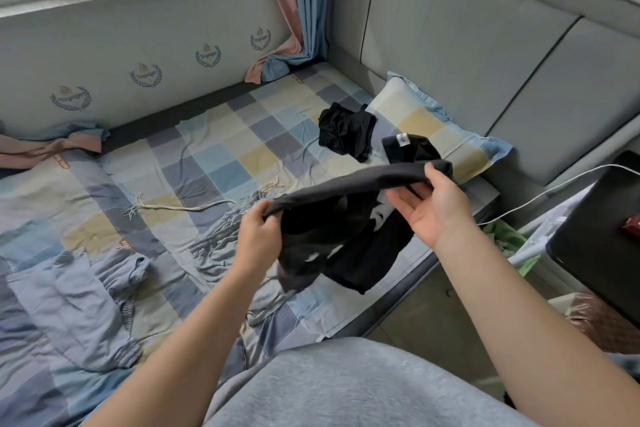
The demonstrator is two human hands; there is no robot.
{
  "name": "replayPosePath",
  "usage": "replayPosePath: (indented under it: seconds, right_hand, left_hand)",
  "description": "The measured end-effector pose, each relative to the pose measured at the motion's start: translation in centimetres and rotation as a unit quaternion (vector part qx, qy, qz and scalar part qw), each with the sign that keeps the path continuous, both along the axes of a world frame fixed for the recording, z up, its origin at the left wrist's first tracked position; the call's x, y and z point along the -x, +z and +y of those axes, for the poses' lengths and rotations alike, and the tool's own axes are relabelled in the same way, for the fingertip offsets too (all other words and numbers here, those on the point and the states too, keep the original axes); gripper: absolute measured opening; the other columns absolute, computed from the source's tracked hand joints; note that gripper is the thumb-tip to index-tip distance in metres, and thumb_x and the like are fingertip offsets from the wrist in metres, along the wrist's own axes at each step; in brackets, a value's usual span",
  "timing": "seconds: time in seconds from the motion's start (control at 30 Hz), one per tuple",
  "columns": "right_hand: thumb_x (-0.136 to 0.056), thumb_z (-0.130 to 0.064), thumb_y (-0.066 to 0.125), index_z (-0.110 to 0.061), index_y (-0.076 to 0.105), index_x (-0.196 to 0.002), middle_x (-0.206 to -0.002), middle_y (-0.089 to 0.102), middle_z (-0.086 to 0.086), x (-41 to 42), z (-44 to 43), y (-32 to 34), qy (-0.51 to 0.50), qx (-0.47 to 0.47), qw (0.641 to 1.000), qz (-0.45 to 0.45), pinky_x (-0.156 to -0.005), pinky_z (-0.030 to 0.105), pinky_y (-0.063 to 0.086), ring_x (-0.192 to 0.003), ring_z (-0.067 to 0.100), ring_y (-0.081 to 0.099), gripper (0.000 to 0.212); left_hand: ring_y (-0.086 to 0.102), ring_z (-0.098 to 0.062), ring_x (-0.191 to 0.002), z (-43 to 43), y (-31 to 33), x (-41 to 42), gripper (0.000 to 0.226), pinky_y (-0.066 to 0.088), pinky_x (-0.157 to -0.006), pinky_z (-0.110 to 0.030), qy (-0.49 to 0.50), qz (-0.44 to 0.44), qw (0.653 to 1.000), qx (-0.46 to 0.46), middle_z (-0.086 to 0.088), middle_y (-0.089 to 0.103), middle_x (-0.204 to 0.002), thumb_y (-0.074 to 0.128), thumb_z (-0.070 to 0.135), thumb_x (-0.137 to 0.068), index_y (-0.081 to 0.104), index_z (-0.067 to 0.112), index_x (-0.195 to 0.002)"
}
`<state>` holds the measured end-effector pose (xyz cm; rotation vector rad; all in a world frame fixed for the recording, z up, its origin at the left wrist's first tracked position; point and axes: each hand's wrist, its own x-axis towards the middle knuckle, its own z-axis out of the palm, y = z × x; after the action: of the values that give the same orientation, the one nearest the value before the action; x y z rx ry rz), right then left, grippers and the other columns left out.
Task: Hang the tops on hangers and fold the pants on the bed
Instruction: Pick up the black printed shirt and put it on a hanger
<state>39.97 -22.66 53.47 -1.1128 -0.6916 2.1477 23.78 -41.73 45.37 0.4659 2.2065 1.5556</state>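
The person is standing at the near edge of the bed with the checked blue, grey and yellow sheet (pixel 214 156), holding up a dark charcoal-grey fabric garment (pixel 346 185) with white markings between both hands. It is hanging just above the sheet near the bed's right edge, and its lower folds are drooping toward the mattress. I cannot tell whether it is a top or pants.

The left hand (pixel 259 236) is gripping the lower end of the garment's stretched band, with the fingers curled tight round the cloth. The right hand (pixel 429 208) is lying palm up at the higher end. Its thumb is pinching the band down against the fingers, which are reaching out fairly straight beneath the fabric.

Toward the head corner of the bed, a crumpled black garment (pixel 346 132) is lying on the sheet just beside a checked pillow with a blue border (pixel 426 121). A second black piece with a white label (pixel 408 149) is resting against the pillow's near edge. A pair of blue-grey drawstring pants (pixel 86 295) is sprawling over the left half of the bed, with its cream cord (pixel 180 206) trailing toward the middle. A grey padded headboard (pixel 450 45) is standing behind the pillow, and a pink and blue curtain (pixel 298 10) is hanging into the far corner.
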Motion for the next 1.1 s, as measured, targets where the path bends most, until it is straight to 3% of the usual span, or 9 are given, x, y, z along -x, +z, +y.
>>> replayPosePath:
  seconds: [0.13,0.3,0.47,0.6,0.67,0.77,0.9,1.0,1.1]
  right_hand:
    - [-0.106,-0.016,0.042,-0.012,0.05,-0.133,-0.111,0.072,0.01,-0.8,-0.6,-1.6,0.003,0.001,1.0,-0.025,-0.059,0.032,0.061,-0.085,0.026,0.075,0.028]
    - [-0.1,-0.011,0.056,-0.021,0.049,-0.13,-0.114,0.071,0.01,-0.2,-3.4,-2.9,0.115,-0.131,0.98,-0.096,-0.066,0.038,0.061,-0.099,0.029,0.071,0.032]
    - [-0.091,-0.03,0.07,-0.035,0.053,-0.129,-0.129,0.062,-0.006,1.5,-7.9,-4.3,0.381,-0.353,0.845,-0.126,-0.102,0.032,0.048,-0.124,0.011,0.056,0.042]
    - [-0.088,-0.024,0.059,-0.027,0.062,-0.094,-0.086,0.067,-0.01,3.2,-10.8,-5.8,0.383,-0.448,0.785,-0.188,-0.072,0.031,0.052,-0.081,0.003,0.063,0.007]
    - [-0.085,-0.013,0.051,-0.023,0.049,-0.079,-0.067,0.054,-0.009,3.4,-10.8,-6.6,0.367,-0.506,0.742,-0.241,-0.06,0.031,0.038,-0.062,0.008,0.05,0.011]
    - [-0.083,-0.002,0.048,-0.019,0.048,-0.073,-0.066,0.055,-0.002,2.4,-9.2,-8.1,0.363,-0.505,0.707,-0.336,-0.059,0.04,0.038,-0.064,0.021,0.048,0.02]
    - [-0.082,0.005,0.052,-0.018,0.062,-0.073,-0.069,0.064,0.004,-0.8,-5.4,-9.3,0.314,-0.471,0.717,-0.406,-0.063,0.032,0.047,-0.071,0.025,0.058,0.028]
    - [-0.086,0.004,0.057,-0.029,0.062,-0.074,-0.075,0.067,-0.01,-3.4,-3.3,-9.0,0.298,-0.443,0.745,-0.399,-0.065,0.02,0.047,-0.075,0.008,0.063,0.036]
    - [-0.093,0.001,0.061,-0.027,0.067,-0.082,-0.074,0.072,-0.012,-6.2,-2.4,-8.5,0.273,-0.386,0.803,-0.362,-0.068,0.017,0.049,-0.076,0.002,0.067,0.031]
  left_hand:
    - [0.059,-0.001,-0.058,-0.4,4.2,1.2,0.027,0.045,-0.053,-0.015,0.001,0.001,0.999,-0.052,0.012,0.066,-0.063,0.053,0.011,-0.098,0.07,0.02,-0.08]
    - [0.063,-0.016,-0.064,-0.1,7.1,0.2,0.023,0.047,-0.06,-0.029,-0.074,-0.013,0.997,-0.004,-0.016,0.071,-0.078,0.055,0.009,-0.095,0.074,0.011,-0.083]
    - [0.062,-0.021,-0.064,-0.3,8.1,-0.7,0.021,0.049,-0.062,-0.033,-0.125,0.023,0.99,0.055,-0.016,0.071,-0.079,0.056,0.008,-0.09,0.073,0.012,-0.079]
    - [0.062,-0.02,-0.067,-0.8,8.2,-1.0,0.021,0.05,-0.063,-0.034,-0.163,0.034,0.983,0.074,-0.009,0.069,-0.075,0.057,0.01,-0.086,0.072,0.016,-0.072]
    - [0.059,-0.021,-0.064,-1.2,7.7,-0.8,0.018,0.047,-0.061,-0.035,-0.175,0.044,0.98,0.088,-0.014,0.067,-0.076,0.057,0.01,-0.087,0.07,0.01,-0.075]
    - [0.052,-0.013,-0.054,-2.3,6.4,0.3,0.021,0.041,-0.054,-0.03,-0.159,0.062,0.979,0.108,-0.006,0.063,-0.062,0.058,0.011,-0.089,0.069,0.014,-0.072]
    - [0.053,-0.008,-0.06,-3.4,4.5,2.1,0.027,0.039,-0.054,-0.02,-0.165,0.128,0.964,0.165,0.013,0.061,-0.07,0.061,0.002,-0.088,0.071,0.026,-0.08]
    - [0.054,-0.018,-0.088,-3.2,2.4,2.6,0.04,0.042,-0.076,-0.029,-0.175,0.186,0.946,0.202,0.005,0.06,-0.095,0.055,-0.011,-0.082,0.07,0.026,-0.091]
    - [0.054,-0.024,-0.092,-2.1,0.1,2.7,0.047,0.048,-0.077,-0.037,-0.201,0.187,0.933,0.231,-0.001,0.061,-0.098,0.045,-0.015,-0.075,0.066,0.025,-0.089]
